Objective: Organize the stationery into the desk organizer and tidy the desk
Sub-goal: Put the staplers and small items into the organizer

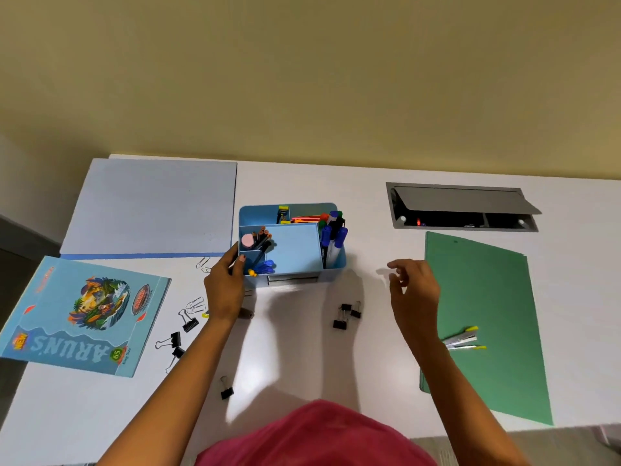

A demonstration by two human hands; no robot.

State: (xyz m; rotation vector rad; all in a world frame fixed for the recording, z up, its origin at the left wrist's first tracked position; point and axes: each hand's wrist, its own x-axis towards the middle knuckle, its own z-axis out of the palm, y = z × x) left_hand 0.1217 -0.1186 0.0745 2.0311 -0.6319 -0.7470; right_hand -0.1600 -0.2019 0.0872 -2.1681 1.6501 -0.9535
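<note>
A light blue desk organizer [295, 250] stands in the middle of the white desk [295, 338]. It holds pencils, markers [331, 238], a pink eraser and blue push pins. My left hand [225, 287] grips its left front corner. My right hand [413, 290] hovers to the organizer's right, fingers apart and holding nothing. Black binder clips lie loose: a small group [346, 316] in front of the organizer, several more [178, 334] at the left, and one [226, 390] near my body. Paper clips [196, 304] lie by my left wrist. Yellow-tipped staple strips [463, 339] rest on a green folder [484, 317].
A pale blue folder [151, 206] lies at the back left, and a blue illustrated notebook [80, 317] hangs over the left edge. An open grey cable hatch [460, 206] is sunk into the desk at the back right. A yellow wall stands behind the desk.
</note>
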